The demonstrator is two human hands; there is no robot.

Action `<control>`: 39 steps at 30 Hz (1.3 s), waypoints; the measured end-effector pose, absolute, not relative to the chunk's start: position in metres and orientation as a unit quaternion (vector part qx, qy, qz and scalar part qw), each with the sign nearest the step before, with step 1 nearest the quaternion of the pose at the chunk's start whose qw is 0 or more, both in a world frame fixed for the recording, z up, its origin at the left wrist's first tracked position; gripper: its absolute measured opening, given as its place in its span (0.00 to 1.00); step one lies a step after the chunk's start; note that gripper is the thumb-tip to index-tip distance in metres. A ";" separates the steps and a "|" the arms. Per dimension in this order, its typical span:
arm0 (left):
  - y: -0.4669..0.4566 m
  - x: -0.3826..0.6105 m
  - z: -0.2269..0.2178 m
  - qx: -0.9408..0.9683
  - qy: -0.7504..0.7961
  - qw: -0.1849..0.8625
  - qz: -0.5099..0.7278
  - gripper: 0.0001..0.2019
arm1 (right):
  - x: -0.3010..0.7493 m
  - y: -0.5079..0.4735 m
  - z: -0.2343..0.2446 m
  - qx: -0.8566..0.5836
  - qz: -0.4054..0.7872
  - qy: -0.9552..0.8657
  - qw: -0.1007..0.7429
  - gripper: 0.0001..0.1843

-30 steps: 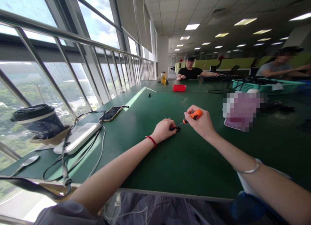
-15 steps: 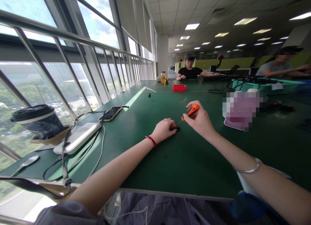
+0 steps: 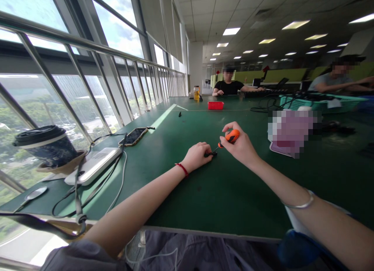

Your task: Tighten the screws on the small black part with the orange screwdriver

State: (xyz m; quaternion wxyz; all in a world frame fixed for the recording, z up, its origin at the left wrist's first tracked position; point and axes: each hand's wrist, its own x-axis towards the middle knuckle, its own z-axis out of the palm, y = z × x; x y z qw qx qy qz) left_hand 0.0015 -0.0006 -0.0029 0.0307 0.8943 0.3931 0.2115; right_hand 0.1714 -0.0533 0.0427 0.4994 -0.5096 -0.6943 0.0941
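A small black part [image 3: 214,154] is pressed against the green tabletop [image 3: 189,201] in front of the person, its long axis running roughly sideways, its right end left exposed. It is pinned beneath the curled fingertips of the left hand [image 3: 197,154], by far the nearer; its left end is hidden there. From the upper right it is met by the thin metal shaft of a screwdriver [image 3: 233,136], slanted down and leftward; whether the tip is seated cannot be told. The bulbous orange-and-black handle, apparently smooth plastic, is gripped between thumb and bent fingers of the right hand [image 3: 242,146], the index finger arched clear. A red cord [image 3: 182,169] is worn on the left wrist, a rigid silvery bangle [image 3: 302,202] on the right forearm. Farther off, a glossy dark-screened phone [image 3: 135,136] and a shallow red plastic box [image 3: 215,105] are seen.
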 end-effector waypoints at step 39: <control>0.000 0.002 -0.003 0.897 0.386 0.027 0.213 0.03 | 0.167 -0.061 0.046 -0.504 0.070 -0.705 0.494 0.14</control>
